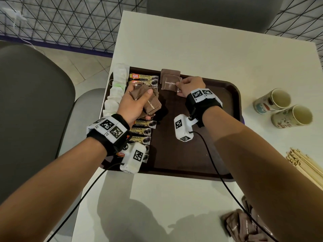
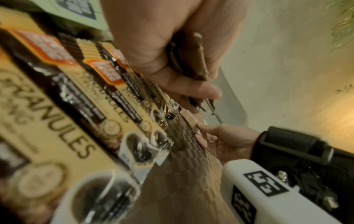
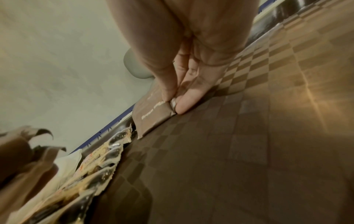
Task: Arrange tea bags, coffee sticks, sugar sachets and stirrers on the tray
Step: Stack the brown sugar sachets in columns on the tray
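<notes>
Under the right hand (image 1: 189,86), thumb & fingertip pinch one sugar sachet (image 1: 170,84) down onto the tray (image 1: 218,137), prob. to start a row; left hand (image 1: 134,103), beside it, clutches a spare bundle (image 1: 150,102) as feed stock over the coffee sticks (image 1: 142,131).

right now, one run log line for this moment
stage: laying sugar sachets | left hand: grips sachet bunch | right hand: pinches sachet on tray | stirrers: off tray

dark tray (image 1: 201,154) with a checkered texture; glossy foil coffee sticks (image 1: 143,78).
</notes>
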A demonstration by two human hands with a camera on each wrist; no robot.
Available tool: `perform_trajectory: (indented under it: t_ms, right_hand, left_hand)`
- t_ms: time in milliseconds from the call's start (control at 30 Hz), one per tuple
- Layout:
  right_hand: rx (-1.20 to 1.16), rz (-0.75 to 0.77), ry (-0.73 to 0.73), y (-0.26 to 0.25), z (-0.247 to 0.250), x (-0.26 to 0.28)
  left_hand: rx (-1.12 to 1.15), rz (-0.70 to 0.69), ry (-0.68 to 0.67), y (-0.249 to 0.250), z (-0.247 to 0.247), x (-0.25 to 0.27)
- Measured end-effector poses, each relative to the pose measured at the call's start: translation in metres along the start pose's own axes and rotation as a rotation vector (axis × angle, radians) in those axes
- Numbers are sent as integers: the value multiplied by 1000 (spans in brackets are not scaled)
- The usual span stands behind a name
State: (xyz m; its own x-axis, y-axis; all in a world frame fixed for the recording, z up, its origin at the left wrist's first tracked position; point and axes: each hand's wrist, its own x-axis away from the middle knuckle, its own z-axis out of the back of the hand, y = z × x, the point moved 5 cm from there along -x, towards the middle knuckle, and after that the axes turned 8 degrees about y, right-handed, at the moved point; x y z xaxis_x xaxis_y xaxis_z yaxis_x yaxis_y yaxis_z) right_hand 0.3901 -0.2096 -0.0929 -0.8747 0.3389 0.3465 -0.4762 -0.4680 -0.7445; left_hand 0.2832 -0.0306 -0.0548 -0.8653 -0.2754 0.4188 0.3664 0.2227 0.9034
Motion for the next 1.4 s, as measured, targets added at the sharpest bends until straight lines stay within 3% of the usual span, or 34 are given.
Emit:
perform_trajectory:
  t_ms: [367, 567, 933, 1267, 1400]
  right_hand:
    - [21, 136, 53, -1, 7, 5]
    - [-18, 79, -34, -1, 1, 5]
    - [-14, 28, -38, -1, -1, -1]
    - [-44, 45, -9, -3, 4, 5]
    - [-51, 144, 37, -10, 14, 20]
  left_hand:
    - [3, -13, 9, -2, 1, -2]
    - [-10, 6, 14, -6, 3, -4]
    - [-9, 7, 19, -6, 3, -3]
    - [-17, 12, 19, -7, 4, -4]
    - [-18, 30, 27, -9, 3, -6]
